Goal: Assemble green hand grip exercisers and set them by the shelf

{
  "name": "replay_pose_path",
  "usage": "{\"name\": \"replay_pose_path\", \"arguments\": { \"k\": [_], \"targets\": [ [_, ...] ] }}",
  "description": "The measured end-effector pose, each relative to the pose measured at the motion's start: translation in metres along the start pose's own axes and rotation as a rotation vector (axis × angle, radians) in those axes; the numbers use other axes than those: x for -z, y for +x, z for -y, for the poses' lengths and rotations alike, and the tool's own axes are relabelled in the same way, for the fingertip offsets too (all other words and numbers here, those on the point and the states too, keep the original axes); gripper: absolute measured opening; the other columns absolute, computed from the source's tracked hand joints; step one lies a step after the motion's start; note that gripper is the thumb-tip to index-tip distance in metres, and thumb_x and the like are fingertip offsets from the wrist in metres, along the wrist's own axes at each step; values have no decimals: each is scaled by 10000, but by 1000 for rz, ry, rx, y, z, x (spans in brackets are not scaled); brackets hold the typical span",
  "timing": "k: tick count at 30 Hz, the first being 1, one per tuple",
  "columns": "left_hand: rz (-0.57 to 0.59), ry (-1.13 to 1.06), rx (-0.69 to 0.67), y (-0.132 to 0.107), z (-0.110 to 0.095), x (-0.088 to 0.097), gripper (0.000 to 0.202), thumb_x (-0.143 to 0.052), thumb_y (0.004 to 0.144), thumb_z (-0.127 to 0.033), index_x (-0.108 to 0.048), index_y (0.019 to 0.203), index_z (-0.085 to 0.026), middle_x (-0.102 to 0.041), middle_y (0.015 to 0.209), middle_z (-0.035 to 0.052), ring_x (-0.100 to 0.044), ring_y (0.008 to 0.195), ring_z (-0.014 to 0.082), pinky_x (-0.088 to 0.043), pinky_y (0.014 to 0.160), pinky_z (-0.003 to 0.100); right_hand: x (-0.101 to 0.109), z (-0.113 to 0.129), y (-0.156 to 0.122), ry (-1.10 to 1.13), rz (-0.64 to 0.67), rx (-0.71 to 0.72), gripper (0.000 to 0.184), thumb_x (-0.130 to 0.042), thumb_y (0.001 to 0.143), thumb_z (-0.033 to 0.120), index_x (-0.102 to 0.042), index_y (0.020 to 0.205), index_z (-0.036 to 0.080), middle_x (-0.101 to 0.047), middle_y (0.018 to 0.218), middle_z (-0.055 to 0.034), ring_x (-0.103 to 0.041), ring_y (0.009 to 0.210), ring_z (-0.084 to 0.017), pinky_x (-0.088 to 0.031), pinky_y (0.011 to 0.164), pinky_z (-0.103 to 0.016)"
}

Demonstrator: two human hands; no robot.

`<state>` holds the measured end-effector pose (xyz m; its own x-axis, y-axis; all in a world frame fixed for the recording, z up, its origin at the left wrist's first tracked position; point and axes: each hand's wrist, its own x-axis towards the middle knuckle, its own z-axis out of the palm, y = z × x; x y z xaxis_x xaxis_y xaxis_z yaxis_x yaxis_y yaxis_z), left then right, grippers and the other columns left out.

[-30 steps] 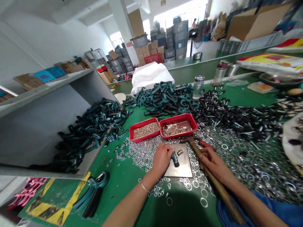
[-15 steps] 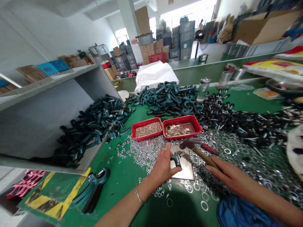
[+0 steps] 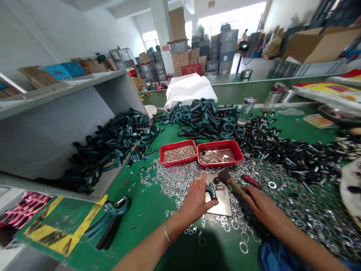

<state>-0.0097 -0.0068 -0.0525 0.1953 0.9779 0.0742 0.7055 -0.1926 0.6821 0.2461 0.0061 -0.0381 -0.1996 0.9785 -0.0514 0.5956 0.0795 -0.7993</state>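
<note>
My left hand (image 3: 196, 199) is wrapped around a teal plier-like tool part (image 3: 211, 191), pressing it on a square metal plate (image 3: 223, 207). Most of that part hides behind the fingers; its teal end shows between thumb and index finger. Beside it, over the plate, a small coil spring (image 3: 219, 188) shows. My right hand (image 3: 259, 203) grips a hammer (image 3: 235, 186) by its wooden handle. The hammer's dark head is just above the spring, close to the plate's upper edge; whether it touches anything I cannot tell.
Two red trays (image 3: 178, 162) of small metal pieces stand behind the plate. Loose metal rings (image 3: 180, 180) surround it. A red-handled tool (image 3: 252, 181) lies right. Teal handles (image 3: 203, 116) are heaped behind; a spring clamp (image 3: 114, 222) lies left. Blue cloth (image 3: 278, 256) sits in front.
The hammer head has come down slightly toward the plate. The spring looked tilted before and now appears level beside the teal part. The view has shifted slightly, moving the scene rightward.
</note>
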Motion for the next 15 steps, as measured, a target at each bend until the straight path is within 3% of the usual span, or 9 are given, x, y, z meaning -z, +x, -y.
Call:
{"name": "replay_pose_path", "arguments": {
  "k": [2, 3, 5, 8, 11, 15],
  "targets": [
    [-123, -52, 59, -7, -10, -5, 935, -720, 782, -470, -198, 1525, -247, -571, 1219, 151, -511, 1174, 374, -378, 1036, 601, -9, 12, 6, -10, -152, 140, 418, -545, 861, 598, -683, 1036, 244, -661, 1127, -126, -558, 1135, -336, -406, 1015, -517],
    [-199, -66, 82, -12, -16, -9, 926, -699, 798, -489, -182, 1528, -250, -561, 1232, 158, -511, 1171, 372, -371, 1042, 610, -16, 21, 9, 39, -158, 163, 404, -544, 868, 587, -689, 1038, 251, -655, 1151, -119, -541, 1167, -330, -379, 1049, -505],
    [-301, -57, 81, -20, -27, -17, 941, -680, 810, -512, -147, 1538, -243, -517, 1303, 184, -479, 1214, 386, -332, 1074, 631, -35, 39, 17, 231, -33, 77, 390, -516, 887, 591, -700, 960, 255, -689, 1034, -91, -604, 1052, -303, -445, 982, -453],
    [-213, -44, -25, -25, -28, -13, 926, -690, 807, -505, -176, 1534, -251, -483, 1357, 184, -467, 1239, 372, -370, 1074, 587, -66, 56, 31, 532, 95, -106, 429, -536, 862, 635, -681, 880, 231, -689, 826, -43, -643, 810, -254, -520, 765, -366],
    [-119, -58, -83, -15, -6, 24, 707, -622, 884, -425, -285, 1489, -280, -568, 1227, 121, -555, 1098, 273, -482, 981, 464, -85, 53, 41, 665, 38, -143, 409, -579, 844, 620, -670, 873, 222, -641, 707, -15, -615, 716, -219, -506, 686, -321],
    [-345, 146, -77, 39, 39, 104, 368, -487, 960, -290, -508, 1320, -218, -614, 1125, 100, -572, 1028, 234, -463, 960, 428, -93, 41, 44, 785, 27, -222, 400, -559, 849, 640, -631, 881, 248, -555, 640, 17, -504, 515, -160, -425, 467, -275]
  ]
}}
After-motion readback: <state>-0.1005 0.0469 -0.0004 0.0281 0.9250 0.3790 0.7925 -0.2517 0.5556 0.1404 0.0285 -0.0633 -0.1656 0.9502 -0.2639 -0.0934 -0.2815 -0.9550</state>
